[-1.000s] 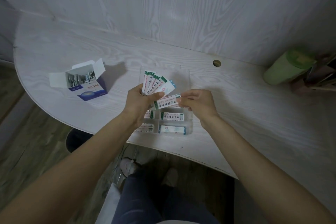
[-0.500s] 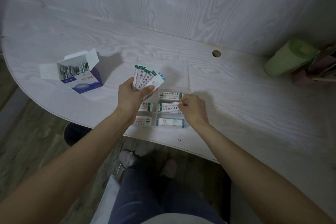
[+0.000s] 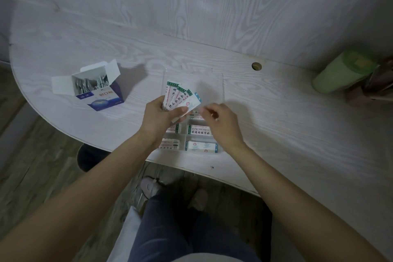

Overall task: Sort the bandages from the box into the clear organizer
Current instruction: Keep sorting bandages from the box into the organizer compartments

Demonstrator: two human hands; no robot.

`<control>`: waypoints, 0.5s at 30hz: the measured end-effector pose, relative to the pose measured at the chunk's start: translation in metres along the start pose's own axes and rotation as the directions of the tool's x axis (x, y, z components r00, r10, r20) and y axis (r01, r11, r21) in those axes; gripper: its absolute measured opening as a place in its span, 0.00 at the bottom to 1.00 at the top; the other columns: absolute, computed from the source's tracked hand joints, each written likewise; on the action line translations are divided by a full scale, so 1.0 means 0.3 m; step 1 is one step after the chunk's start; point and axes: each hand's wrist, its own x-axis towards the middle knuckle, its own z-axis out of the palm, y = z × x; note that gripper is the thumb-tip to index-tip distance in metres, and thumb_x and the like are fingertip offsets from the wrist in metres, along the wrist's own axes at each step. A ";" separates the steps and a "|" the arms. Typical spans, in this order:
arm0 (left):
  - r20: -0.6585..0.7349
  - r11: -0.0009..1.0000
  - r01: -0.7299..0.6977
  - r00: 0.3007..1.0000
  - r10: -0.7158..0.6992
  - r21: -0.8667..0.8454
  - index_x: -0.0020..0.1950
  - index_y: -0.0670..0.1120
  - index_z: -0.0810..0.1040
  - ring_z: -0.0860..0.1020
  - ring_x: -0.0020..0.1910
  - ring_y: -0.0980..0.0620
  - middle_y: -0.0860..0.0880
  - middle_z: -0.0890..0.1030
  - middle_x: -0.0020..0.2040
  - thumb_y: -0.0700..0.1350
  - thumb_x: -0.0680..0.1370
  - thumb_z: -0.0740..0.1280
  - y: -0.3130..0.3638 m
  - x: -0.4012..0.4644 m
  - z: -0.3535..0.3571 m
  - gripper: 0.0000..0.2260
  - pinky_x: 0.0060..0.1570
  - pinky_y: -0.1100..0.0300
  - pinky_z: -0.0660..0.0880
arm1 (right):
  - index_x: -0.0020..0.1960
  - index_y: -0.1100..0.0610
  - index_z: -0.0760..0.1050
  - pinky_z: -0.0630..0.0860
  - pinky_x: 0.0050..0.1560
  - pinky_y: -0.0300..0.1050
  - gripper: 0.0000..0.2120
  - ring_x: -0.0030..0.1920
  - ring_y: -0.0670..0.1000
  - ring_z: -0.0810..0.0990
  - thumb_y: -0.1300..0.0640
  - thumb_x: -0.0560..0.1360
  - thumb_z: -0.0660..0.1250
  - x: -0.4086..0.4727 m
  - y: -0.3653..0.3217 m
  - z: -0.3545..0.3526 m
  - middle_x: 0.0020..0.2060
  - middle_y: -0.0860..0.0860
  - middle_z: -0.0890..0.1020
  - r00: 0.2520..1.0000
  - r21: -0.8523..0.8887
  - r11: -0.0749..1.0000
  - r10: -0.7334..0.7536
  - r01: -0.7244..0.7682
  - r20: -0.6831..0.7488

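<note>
My left hand (image 3: 162, 116) holds a fan of several wrapped bandages (image 3: 180, 99) above the clear organizer (image 3: 221, 91), thumb pressed across them. Most have green ends; the rightmost has blue ends. My right hand (image 3: 221, 122) hovers over the organizer's right side, its fingertips reaching toward the blue-ended bandage; it holds nothing that I can see. Bandages lie flat in the organizer's near compartments, among them a green-ended one (image 3: 198, 131) and a blue-ended one (image 3: 202, 147). The open blue-and-white bandage box (image 3: 100, 91) stands to the left with more bandages inside.
A green cylinder (image 3: 342, 72) lies at the table's right end beside some dark items. A round cable hole (image 3: 256, 66) sits near the wall. The table's curved front edge (image 3: 191, 166) runs just below the organizer, with my legs and the floor beneath.
My right hand set a green-ended bandage into a right compartment, let go of it, and rose back toward the fan in my left hand.
</note>
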 end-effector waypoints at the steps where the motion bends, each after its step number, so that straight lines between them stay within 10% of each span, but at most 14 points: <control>1: 0.020 1.000 0.014 1.000 -0.015 0.013 0.54 0.42 0.78 0.82 0.51 0.44 0.45 0.82 0.52 0.32 0.72 0.71 0.002 -0.001 0.000 0.13 0.51 0.53 0.80 | 0.55 0.56 0.79 0.72 0.44 0.28 0.10 0.44 0.41 0.77 0.54 0.78 0.65 0.007 -0.032 -0.010 0.46 0.48 0.80 1.000 0.192 0.981 0.019 -0.019 0.005; 4: 0.119 0.999 0.046 0.992 -0.044 -0.013 0.57 0.43 0.78 0.83 0.50 0.46 0.45 0.83 0.53 0.34 0.74 0.69 0.011 -0.010 0.000 0.13 0.49 0.57 0.80 | 0.50 0.54 0.79 0.77 0.42 0.35 0.06 0.42 0.46 0.82 0.60 0.74 0.70 0.040 -0.085 -0.028 0.42 0.49 0.83 0.998 0.414 0.908 0.061 -0.069 0.033; 15: -0.010 1.000 0.014 1.000 -0.014 0.014 0.57 0.43 0.75 0.80 0.47 0.52 0.49 0.81 0.50 0.35 0.79 0.63 0.090 0.017 -0.123 0.09 0.45 0.60 0.81 | 0.41 0.53 0.78 0.72 0.33 0.37 0.07 0.32 0.46 0.78 0.64 0.74 0.69 0.081 -0.125 0.009 0.41 0.53 0.83 0.987 0.296 0.943 0.129 -0.153 0.100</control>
